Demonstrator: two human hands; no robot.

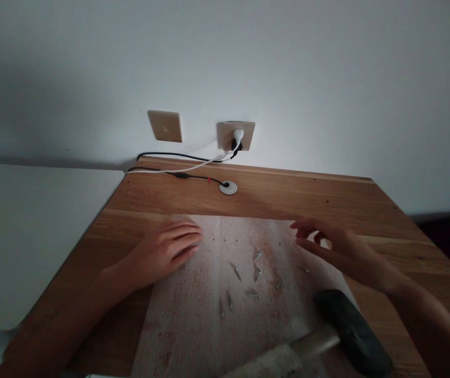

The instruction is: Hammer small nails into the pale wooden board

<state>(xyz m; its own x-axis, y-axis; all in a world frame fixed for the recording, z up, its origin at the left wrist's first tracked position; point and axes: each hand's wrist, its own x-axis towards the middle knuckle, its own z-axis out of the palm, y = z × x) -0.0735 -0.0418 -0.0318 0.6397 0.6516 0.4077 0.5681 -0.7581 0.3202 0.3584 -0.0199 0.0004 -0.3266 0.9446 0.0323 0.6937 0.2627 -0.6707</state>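
My left hand (173,247) lies with its fingers stretched out over the upper left part of a pale, rust-speckled board (193,320). At the board's upper right edge, my right hand (333,244) is loosely curved, its thumb and fingertips apart and nothing visible between them. A row of small dark holes (225,240) runs between the two hands. Several small silvery metal fasteners (258,275), nails or screws, are scattered on the board; their exact kind is too blurred to tell. A mallet with a black head (353,331) and a light handle (272,362) rests at the lower right.
The board lies on a wooden table (272,191) against a white wall. Behind it, black and white cables (185,169) run to a wall socket (248,131). A round cable grommet (228,187) sits in the tabletop. At left stands a white panel (40,220).
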